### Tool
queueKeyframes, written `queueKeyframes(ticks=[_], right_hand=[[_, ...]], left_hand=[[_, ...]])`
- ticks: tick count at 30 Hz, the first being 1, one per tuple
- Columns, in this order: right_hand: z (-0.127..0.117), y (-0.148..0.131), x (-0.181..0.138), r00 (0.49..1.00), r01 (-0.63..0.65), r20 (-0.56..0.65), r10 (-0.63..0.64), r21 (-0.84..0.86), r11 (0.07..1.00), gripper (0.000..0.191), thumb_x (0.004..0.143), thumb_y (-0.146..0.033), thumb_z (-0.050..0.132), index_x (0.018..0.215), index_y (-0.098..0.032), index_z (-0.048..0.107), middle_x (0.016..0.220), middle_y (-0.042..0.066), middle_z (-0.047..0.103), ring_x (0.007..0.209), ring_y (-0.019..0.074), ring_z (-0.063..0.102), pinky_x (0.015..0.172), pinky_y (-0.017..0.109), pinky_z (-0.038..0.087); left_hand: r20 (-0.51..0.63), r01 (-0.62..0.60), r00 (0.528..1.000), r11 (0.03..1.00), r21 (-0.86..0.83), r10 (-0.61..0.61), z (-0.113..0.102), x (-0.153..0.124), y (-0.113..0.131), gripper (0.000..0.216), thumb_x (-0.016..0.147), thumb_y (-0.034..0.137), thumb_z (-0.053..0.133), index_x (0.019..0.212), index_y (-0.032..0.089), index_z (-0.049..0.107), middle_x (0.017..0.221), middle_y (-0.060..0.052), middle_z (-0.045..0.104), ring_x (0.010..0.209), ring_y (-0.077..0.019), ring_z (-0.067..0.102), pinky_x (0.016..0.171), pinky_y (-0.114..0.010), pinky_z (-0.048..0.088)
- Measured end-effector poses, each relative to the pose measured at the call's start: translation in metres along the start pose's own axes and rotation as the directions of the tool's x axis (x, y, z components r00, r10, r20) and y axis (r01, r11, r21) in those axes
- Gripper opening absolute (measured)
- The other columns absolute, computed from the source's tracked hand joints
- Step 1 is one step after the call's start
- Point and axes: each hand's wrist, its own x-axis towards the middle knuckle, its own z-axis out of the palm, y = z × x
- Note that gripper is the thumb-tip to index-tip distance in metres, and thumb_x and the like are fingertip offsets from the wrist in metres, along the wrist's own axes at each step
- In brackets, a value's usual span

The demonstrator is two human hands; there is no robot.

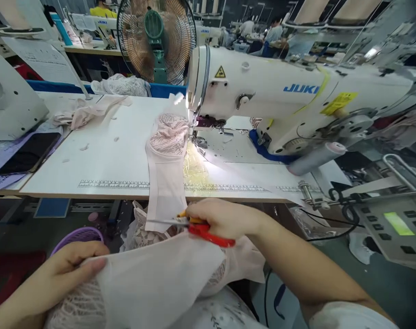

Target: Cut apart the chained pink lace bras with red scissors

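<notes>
Scissors (213, 236) across pale strip (167, 183).
Right hand (225, 217) grips scissors; left hand (69, 269) pinches cloth (153, 278); blades should stay clear of lace (79, 306).

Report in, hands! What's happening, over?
Left hand pinching pale fabric. Right hand holding scissors, blades across hanging strip. Strip's top beside sewing machine. Bunched lace close to blades.

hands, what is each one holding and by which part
Right hand: scissors, by the handles. Left hand: pale fabric, pinched at its edge.
</notes>
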Motion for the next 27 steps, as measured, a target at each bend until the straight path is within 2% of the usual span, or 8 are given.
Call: queueKeyframes(ticks=[5, 9, 13, 15, 18, 21, 24, 27], right_hand=[[-0.004, 0.022, 0.011, 0.989, -0.144, -0.006, 0.145, 0.057, 0.988, 0.029, 0.080, -0.020, 0.056, 0.064, -0.021, 0.033, 0.059, -0.005, 0.047, 0.051, 0.0097, 0.040, 0.048, 0.022, 0.026], [-0.007, 0.016, 0.013, 0.991, -0.131, -0.011, 0.132, 0.062, 0.989, 0.028, 0.078, -0.017, 0.057, 0.064, -0.020, 0.033, 0.062, -0.003, 0.049, 0.054, 0.0105, 0.042, 0.048, 0.022, 0.025], [-0.010, 0.000, 0.014, 0.999, -0.042, 0.017, 0.042, 0.036, 0.998, 0.024, 0.075, -0.012, 0.053, 0.065, -0.021, 0.033, 0.065, -0.003, 0.047, 0.057, 0.0111, 0.041, 0.050, 0.022, 0.027], [-0.012, -0.007, 0.015, 0.999, -0.022, 0.034, 0.021, 0.008, 1.000, 0.024, 0.074, -0.012, 0.052, 0.065, -0.021, 0.032, 0.064, -0.004, 0.044, 0.056, 0.0110, 0.039, 0.050, 0.023, 0.027], [-0.016, -0.010, 0.017, 0.999, -0.021, 0.048, 0.022, -0.014, 1.000, 0.026, 0.074, -0.012, 0.052, 0.065, -0.021, 0.030, 0.063, -0.004, 0.043, 0.056, 0.0109, 0.037, 0.051, 0.023, 0.027], [-0.019, -0.006, 0.018, 0.999, -0.004, 0.036, 0.004, 0.008, 1.000, 0.025, 0.076, -0.013, 0.054, 0.065, -0.021, 0.032, 0.064, -0.004, 0.044, 0.057, 0.0108, 0.040, 0.052, 0.023, 0.029], [-0.022, 0.000, 0.020, 1.000, -0.005, 0.003, 0.004, 0.027, 1.000, 0.023, 0.077, -0.014, 0.055, 0.066, -0.020, 0.035, 0.065, -0.003, 0.046, 0.058, 0.0114, 0.042, 0.052, 0.024, 0.031], [-0.022, 0.004, 0.022, 0.999, 0.020, -0.030, -0.019, 0.043, 0.999, 0.023, 0.079, -0.020, 0.055, 0.067, -0.021, 0.035, 0.064, -0.003, 0.045, 0.057, 0.0121, 0.042, 0.050, 0.024, 0.031]], left_hand=[[0.215, -0.016, 0.976, 0.990, 0.137, -0.014, -0.004, 0.037, -0.018, 0.030, 0.081, 0.043, 0.052, 0.067, 0.022, 0.068, 0.068, -0.003, 0.063, 0.065, -0.0199, 0.060, 0.059, -0.022, 0.047], [0.130, -0.219, 0.974, 0.899, 0.380, 0.183, 0.011, 0.051, -0.010, 0.024, 0.082, 0.039, 0.055, 0.093, 0.022, 0.069, 0.096, -0.007, 0.069, 0.086, -0.0231, 0.064, 0.064, -0.022, 0.049], [0.083, -0.532, 0.842, 0.792, 0.301, 0.534, 0.045, 0.052, 0.028, 0.015, 0.085, 0.022, 0.054, 0.096, 0.021, 0.064, 0.097, -0.006, 0.069, 0.089, -0.0186, 0.064, 0.079, -0.023, 0.049], [0.039, -0.577, 0.808, 0.777, 0.251, 0.587, 0.061, 0.054, 0.045, 0.015, 0.083, 0.019, 0.056, 0.096, 0.021, 0.064, 0.089, -0.004, 0.071, 0.081, -0.0171, 0.065, 0.076, -0.024, 0.049], [0.024, -0.483, 0.875, 0.872, 0.081, 0.483, 0.073, 0.058, 0.058, 0.005, 0.082, 0.021, 0.059, 0.083, 0.020, 0.064, 0.077, -0.003, 0.068, 0.073, -0.0167, 0.062, 0.068, -0.024, 0.048], [0.081, -0.276, 0.949, 0.927, -0.254, 0.305, 0.074, 0.063, 0.059, 0.015, 0.080, 0.026, 0.063, 0.068, 0.019, 0.057, 0.065, 0.001, 0.057, 0.057, -0.0114, 0.051, 0.053, -0.020, 0.042], [0.189, -0.070, 0.964, 0.866, -0.495, 0.186, 0.068, 0.065, 0.054, 0.020, 0.078, 0.030, 0.067, 0.067, 0.018, 0.055, 0.069, 0.002, 0.054, 0.056, -0.0084, 0.043, 0.049, -0.017, 0.035], [0.232, 0.023, 0.964, 0.835, -0.550, 0.126, 0.064, 0.066, 0.049, 0.022, 0.077, 0.032, 0.070, 0.068, 0.017, 0.057, 0.074, 0.001, 0.056, 0.063, -0.0094, 0.046, 0.054, -0.017, 0.036]])
